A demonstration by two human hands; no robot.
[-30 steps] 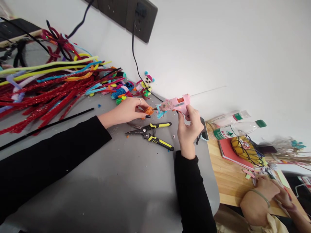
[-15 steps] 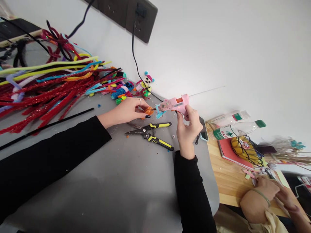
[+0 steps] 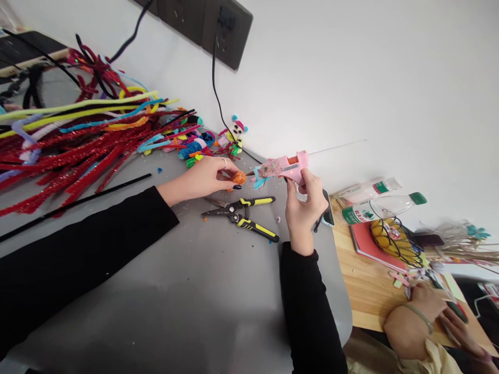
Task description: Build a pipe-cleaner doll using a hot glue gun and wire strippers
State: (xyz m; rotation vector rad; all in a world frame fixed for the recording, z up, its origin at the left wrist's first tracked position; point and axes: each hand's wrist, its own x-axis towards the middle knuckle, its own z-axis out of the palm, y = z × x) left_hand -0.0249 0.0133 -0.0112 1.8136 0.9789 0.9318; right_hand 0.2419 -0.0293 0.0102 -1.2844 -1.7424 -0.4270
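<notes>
My left hand (image 3: 212, 176) pinches a small fuzzy orange piece (image 3: 239, 178) between thumb and fingertips. A pink hot glue gun (image 3: 286, 167) is held in my right hand (image 3: 306, 208), its nozzle pointing left at the orange piece. The nozzle tip is close to that piece; whether they touch I cannot tell. Below both hands, pliers (image 3: 239, 214) with black and yellow handles lie spread on the grey mat (image 3: 187, 306). Behind the glue gun's front end sits a light-blue fuzzy piece (image 3: 260, 183), partly hidden.
Many pipe cleaners (image 3: 89, 140) pile at the left. Small pipe-cleaner figures (image 3: 234, 132) stand by the wall. A black cord hangs from the outlet (image 3: 226, 31). At right are a phone (image 3: 328, 210), plastic bottles (image 3: 384, 206) and another person's hands (image 3: 421, 311).
My right hand has drawn the glue gun slightly to the right, away from the orange piece. My left hand stays almost still. The other person's hands have shifted a little.
</notes>
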